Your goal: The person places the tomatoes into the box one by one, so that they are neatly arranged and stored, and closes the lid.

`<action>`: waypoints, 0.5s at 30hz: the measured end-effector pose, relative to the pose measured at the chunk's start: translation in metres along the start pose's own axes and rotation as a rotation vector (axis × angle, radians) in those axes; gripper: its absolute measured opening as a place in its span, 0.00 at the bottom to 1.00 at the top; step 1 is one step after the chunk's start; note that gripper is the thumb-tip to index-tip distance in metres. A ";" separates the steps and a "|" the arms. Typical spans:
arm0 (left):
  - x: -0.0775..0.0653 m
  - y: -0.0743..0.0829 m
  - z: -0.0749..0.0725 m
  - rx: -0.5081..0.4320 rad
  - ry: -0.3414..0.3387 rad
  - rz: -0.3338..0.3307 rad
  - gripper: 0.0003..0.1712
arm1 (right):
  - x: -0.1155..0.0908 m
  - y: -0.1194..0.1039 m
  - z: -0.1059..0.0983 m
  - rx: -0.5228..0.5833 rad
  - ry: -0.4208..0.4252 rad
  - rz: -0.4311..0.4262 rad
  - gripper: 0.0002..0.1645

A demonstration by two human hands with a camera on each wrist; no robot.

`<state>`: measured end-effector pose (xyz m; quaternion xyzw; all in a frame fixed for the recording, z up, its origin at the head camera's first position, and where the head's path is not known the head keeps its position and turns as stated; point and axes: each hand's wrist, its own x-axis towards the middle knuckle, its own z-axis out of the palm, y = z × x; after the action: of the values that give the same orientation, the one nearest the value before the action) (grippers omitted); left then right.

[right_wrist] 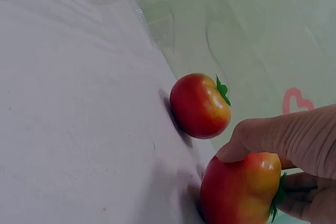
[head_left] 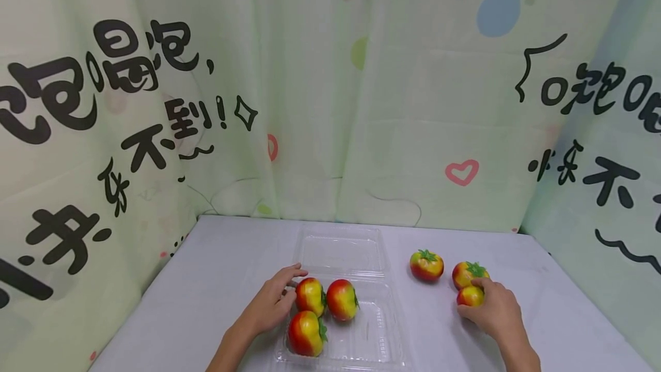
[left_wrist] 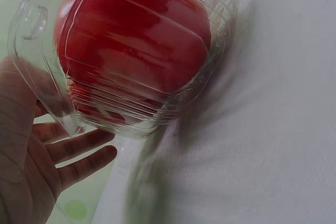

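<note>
the tomato-like fruits look smooth and glossy, like lacquered plastic, while their leaf caps seem duller; the clamshell box is thin, clear, shiny plastic, finely ribbed; the tabletop covering looks matt and cloth-like, the curtain smooth, matt fabric

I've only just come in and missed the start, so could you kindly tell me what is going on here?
A person is handling tomatoes at a white table. Their right grip holds one tomato to the right of an open clear container, and another tomato sits apart nearby. Their left grip is at the container's left side. Three tomatoes are inside the container, and its lid lies folded back.
</note>
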<state>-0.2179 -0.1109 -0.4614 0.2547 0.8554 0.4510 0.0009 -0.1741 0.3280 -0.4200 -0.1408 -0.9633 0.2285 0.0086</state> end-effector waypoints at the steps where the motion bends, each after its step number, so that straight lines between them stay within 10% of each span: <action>1: 0.000 0.000 0.000 -0.001 0.001 0.001 0.26 | 0.000 0.000 0.000 0.002 0.000 -0.004 0.45; 15: 0.000 0.000 -0.001 0.007 0.003 0.020 0.25 | -0.006 -0.019 -0.002 0.053 0.043 -0.052 0.46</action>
<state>-0.2178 -0.1111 -0.4607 0.2624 0.8544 0.4485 -0.0058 -0.1736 0.3110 -0.4100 -0.1206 -0.9598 0.2506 0.0391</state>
